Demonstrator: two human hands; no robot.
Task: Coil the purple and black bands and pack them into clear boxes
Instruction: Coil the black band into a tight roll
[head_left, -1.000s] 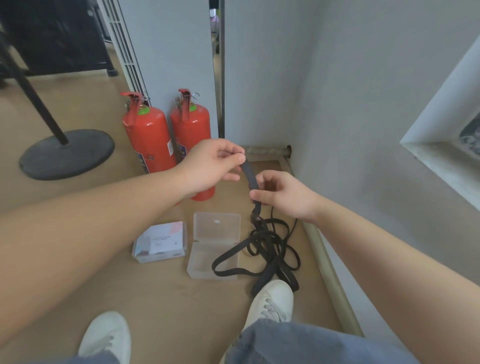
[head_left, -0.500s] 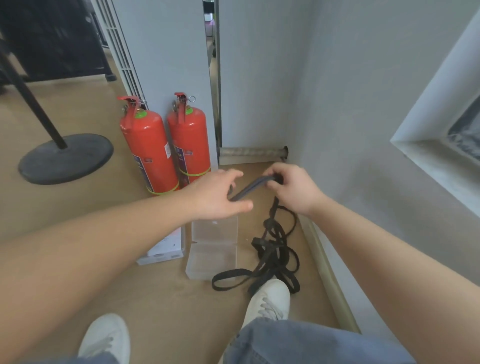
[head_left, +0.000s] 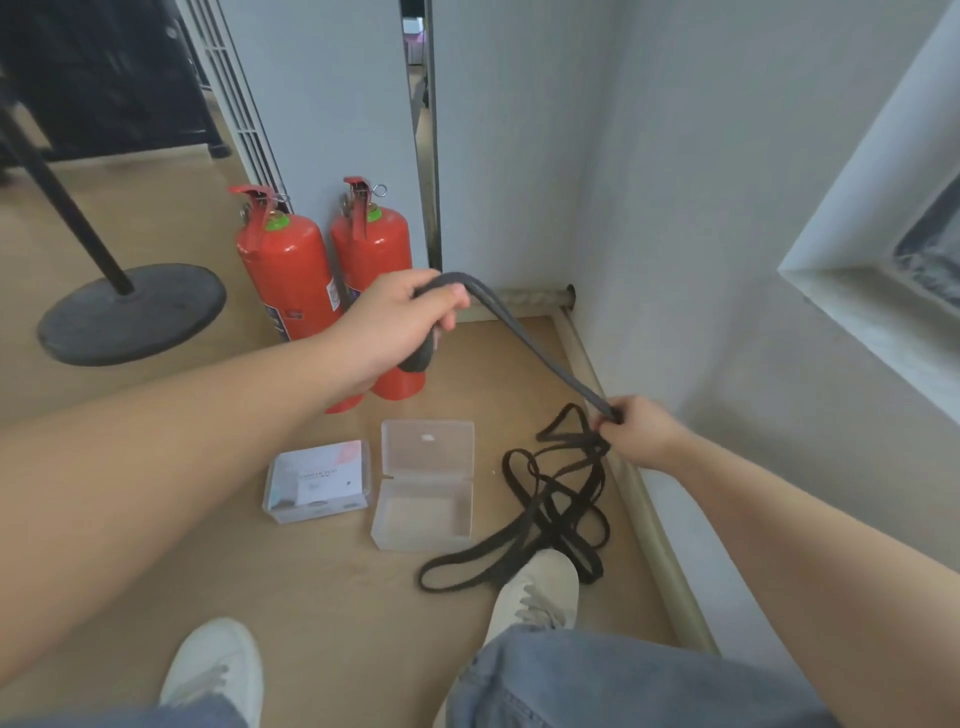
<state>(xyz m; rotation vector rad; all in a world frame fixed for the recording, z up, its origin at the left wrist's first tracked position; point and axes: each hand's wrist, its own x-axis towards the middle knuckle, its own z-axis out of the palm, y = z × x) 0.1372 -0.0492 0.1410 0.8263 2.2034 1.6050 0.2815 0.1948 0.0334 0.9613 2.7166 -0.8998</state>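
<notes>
Wooden flooring runs into a grey-walled corner, and the open clear box lies empty on it, lid flat behind its tray. Just left of that box sits a closed clear box with a printed card showing inside; whether it holds the purple band I cannot tell. Above and behind the open box, the left hand is closed around the first turns of the black band. Right of the box, the right hand pinches the same band, drawn taut between the hands. Most of it lies loose right of the box, so coiling looks barely begun and packing remains.
</notes>
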